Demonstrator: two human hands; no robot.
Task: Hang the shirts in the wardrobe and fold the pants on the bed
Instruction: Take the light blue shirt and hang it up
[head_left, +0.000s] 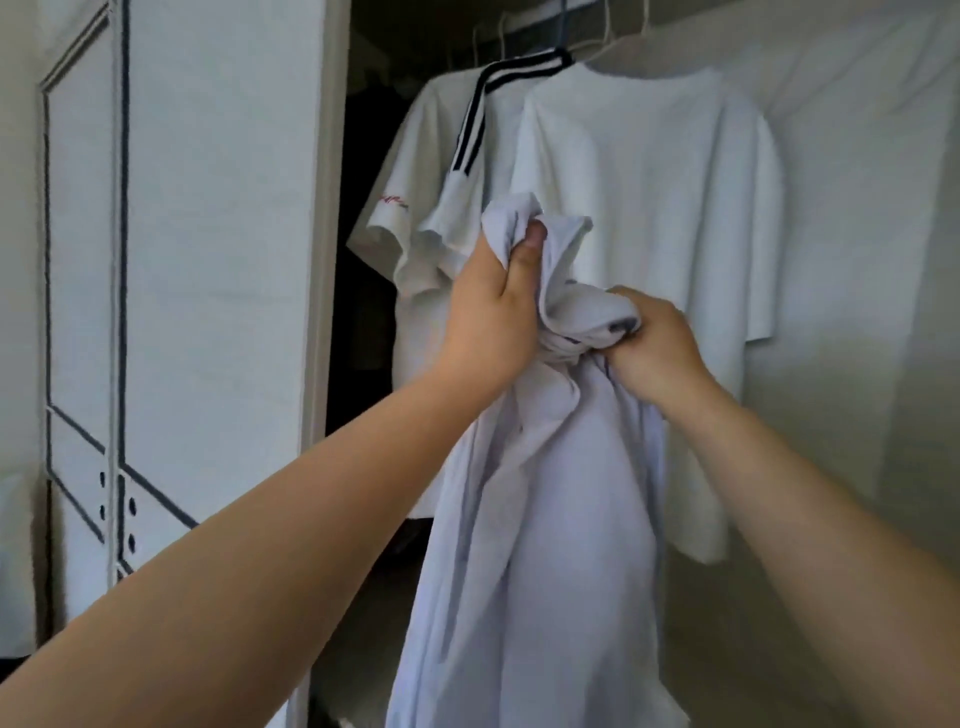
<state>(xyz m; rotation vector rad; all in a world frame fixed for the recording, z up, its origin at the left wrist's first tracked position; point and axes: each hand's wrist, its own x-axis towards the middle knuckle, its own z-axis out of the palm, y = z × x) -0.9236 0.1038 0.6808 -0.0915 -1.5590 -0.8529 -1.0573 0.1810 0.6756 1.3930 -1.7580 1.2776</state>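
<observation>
Hands meet at the centre of the view, both grasping one pale shirt (545, 519). The left hand (493, 312), at 11 o'clock of the bundle, has thumb and fingers clenched round a wad of cloth lifted high. The right hand (657, 356), at about 3 o'clock of it, pinches the bunched fabric lower down. A small dark patch shows there, a label or a hanger tip; I cannot tell which. The rest of the shirt hangs loose toward 6 o'clock. Held this way, the cloth seems gathered at its neck or hem, likely so a hanger can be fed in before it goes on the rail.

The wardrobe (332, 208) stands open, its door panel (218, 260) out at 9 o'clock. Inside, at 12 to 1 o'clock, a plain white shirt (649, 208) hangs on a hanger, just behind the hands. To its left, at 11 o'clock, hangs a striped shirt (470, 140), and beyond that a white shirt with red lettering (389, 218) on its sleeve. Neither pants nor bed are in view.
</observation>
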